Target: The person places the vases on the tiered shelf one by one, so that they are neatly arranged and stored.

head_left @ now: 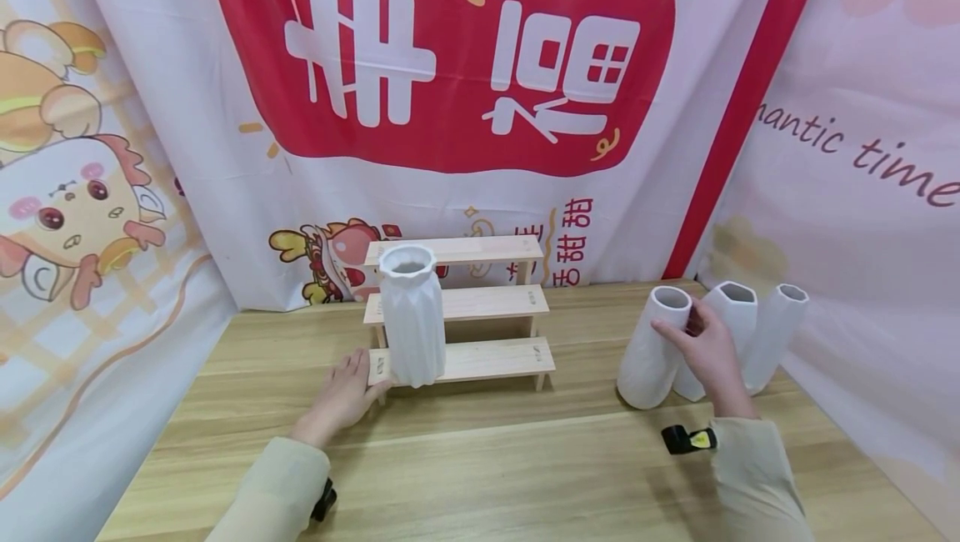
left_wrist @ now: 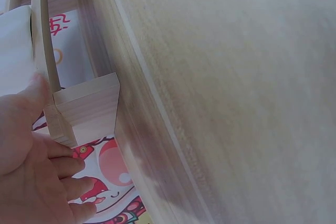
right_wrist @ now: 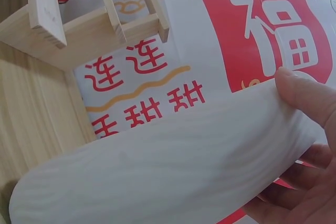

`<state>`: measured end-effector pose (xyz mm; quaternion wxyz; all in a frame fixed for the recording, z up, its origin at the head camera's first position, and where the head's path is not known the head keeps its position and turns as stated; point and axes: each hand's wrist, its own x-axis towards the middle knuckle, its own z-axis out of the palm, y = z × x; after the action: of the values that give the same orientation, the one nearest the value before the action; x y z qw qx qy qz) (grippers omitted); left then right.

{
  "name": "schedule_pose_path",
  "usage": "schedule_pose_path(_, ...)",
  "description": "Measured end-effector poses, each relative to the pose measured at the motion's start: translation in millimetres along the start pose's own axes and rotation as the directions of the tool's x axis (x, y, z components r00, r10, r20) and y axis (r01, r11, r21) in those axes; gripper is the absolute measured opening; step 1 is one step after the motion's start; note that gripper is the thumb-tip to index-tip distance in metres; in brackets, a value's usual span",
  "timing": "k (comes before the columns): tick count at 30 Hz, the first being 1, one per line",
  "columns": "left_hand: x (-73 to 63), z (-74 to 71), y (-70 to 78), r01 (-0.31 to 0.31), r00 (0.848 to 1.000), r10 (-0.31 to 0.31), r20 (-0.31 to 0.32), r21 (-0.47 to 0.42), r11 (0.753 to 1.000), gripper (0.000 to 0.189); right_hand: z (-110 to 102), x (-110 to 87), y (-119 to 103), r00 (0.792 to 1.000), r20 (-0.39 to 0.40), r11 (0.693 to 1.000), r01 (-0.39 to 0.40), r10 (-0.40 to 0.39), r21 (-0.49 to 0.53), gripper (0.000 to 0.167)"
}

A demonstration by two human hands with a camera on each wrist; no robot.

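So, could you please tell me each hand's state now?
Left hand: open, touching the three-tier wooden stand.
Right hand: holding a round-mouthed white vase.

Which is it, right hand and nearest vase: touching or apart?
Touching: the right wrist view shows the right hand gripping the vase, thumb against its surface.

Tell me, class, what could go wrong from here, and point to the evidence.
1. The right grip holds the round vase near its rim, so the vase might slip or swing.
2. The angular vase stands close by that grip, and could be knocked over.
3. The pleated vase stands on the bottom step, its base seeming to reach the front edge; a nudge from the left grip at the step's end might topple it.
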<state>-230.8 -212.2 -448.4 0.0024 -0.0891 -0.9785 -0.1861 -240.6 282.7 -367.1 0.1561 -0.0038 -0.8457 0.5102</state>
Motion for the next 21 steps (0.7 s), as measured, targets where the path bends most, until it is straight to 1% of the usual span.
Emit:
schedule_pose_path(7,0.1,0.2,0.6,0.002,1.000,-0.002,-0.003,-0.002,1.000,0.073,3,-0.5,-7,1.000,0.005,1.000,-0.002,0.002,0.009,0.071)
schedule_pose_path(15,0.3,0.3,0.5,0.002,1.000,-0.001,0.007,-0.031,1.000,0.072,7,4.3,-13,0.999,0.030,1.000,0.008,-0.009,0.025,0.075)
schedule_pose_path(21,0.5,-0.2,-0.5,0.003,1.000,-0.002,0.009,-0.031,1.000,0.072,11,6.9,-20,1.000,0.021,1.000,0.022,-0.022,0.021,0.074)
